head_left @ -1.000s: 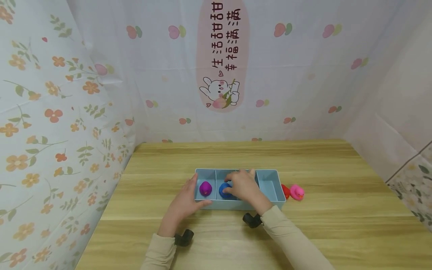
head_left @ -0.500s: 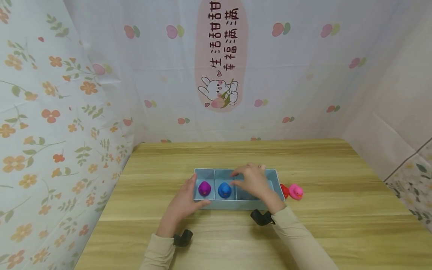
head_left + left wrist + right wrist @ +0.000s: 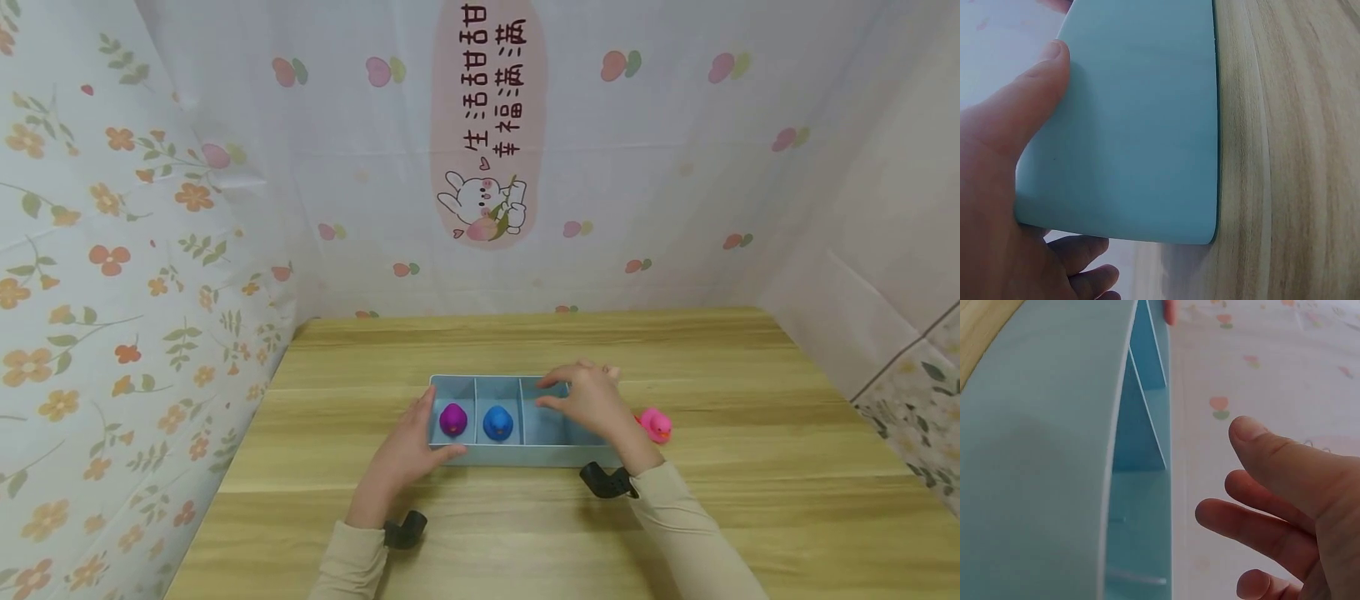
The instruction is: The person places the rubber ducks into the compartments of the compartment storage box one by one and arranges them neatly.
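Note:
A long light-blue box (image 3: 517,456) with dividers lies lengthwise before me. My left hand (image 3: 408,446) holds its left end; in the left wrist view the thumb (image 3: 1038,84) lies against the box wall while other fingers reach round the corner. A purple rubber duck (image 3: 453,420) occupies the leftmost compartment, and a blue rubber duck (image 3: 498,423) sits in the one beside it. Over the box's right half hovers my right hand (image 3: 596,402), fingers apart and nothing between them. It partly hides the rightmost compartment.
Just right of the box, a pink rubber duck (image 3: 657,425) stands on the wooden table (image 3: 750,500). A red thing beside it is mostly covered by my right hand. Patterned cloth (image 3: 360,167) hangs behind the table and along its sides.
My right hand has left the blue duck and moved to the right along the box, covering most of the red thing. The left hand has stayed on the box's left end.

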Tool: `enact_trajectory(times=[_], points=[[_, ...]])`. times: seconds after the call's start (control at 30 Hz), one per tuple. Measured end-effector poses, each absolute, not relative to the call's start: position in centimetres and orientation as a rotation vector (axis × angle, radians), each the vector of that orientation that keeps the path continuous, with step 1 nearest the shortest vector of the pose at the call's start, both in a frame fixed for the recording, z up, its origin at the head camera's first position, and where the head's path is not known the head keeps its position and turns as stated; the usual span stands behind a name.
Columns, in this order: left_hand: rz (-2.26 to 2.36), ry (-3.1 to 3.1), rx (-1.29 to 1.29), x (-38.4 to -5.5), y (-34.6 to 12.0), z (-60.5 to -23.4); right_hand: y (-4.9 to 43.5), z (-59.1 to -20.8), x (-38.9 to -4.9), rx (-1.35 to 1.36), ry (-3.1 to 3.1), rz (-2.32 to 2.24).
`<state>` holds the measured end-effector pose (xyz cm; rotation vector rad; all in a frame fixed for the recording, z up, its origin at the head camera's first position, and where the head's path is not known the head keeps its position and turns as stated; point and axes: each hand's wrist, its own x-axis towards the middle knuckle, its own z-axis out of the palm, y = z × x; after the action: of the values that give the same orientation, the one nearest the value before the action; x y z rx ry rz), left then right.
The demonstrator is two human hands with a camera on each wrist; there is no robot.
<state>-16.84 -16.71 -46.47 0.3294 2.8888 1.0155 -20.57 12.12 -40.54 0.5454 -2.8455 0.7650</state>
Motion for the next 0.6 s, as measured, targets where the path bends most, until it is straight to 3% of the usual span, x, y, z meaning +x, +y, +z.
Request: enact_trajectory(times=[0.6], points=[[1.01, 2.884, 0.321, -16.8, -16.8, -46.5, 17.5, -41.4, -20.1, 0.445, -2.767, 0.792]])
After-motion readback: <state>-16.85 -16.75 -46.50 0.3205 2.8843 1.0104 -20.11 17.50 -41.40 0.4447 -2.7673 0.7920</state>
